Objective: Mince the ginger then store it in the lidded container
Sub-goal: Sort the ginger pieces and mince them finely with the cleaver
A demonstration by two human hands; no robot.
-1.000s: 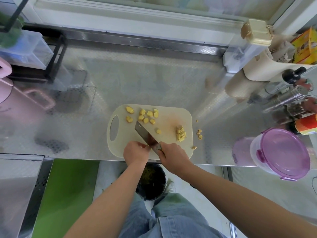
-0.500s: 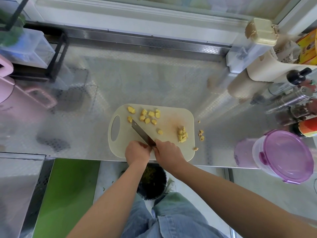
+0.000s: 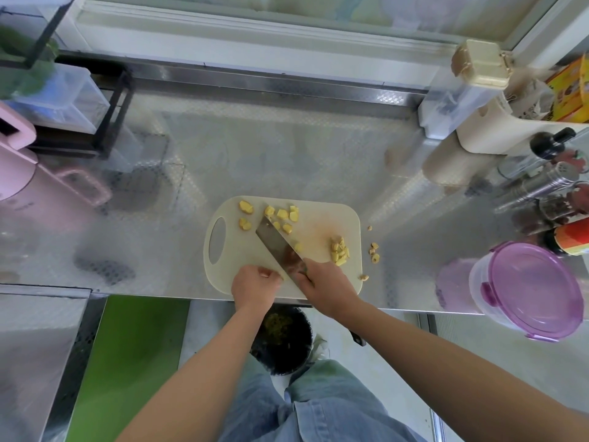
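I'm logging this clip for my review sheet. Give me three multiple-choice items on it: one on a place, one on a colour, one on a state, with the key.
1. Relative to the cutting board, the lidded container stands: A) left; B) right; C) on top.
2. Its lid is: A) green; B) purple; C) red.
3. The knife is: A) lying untouched; B) inside the container; C) gripped by the right hand.

1 B: it stands past the board's right edge.
2 B: the lid shows translucent purple.
3 C: the right hand closes round its handle, blade over the board.
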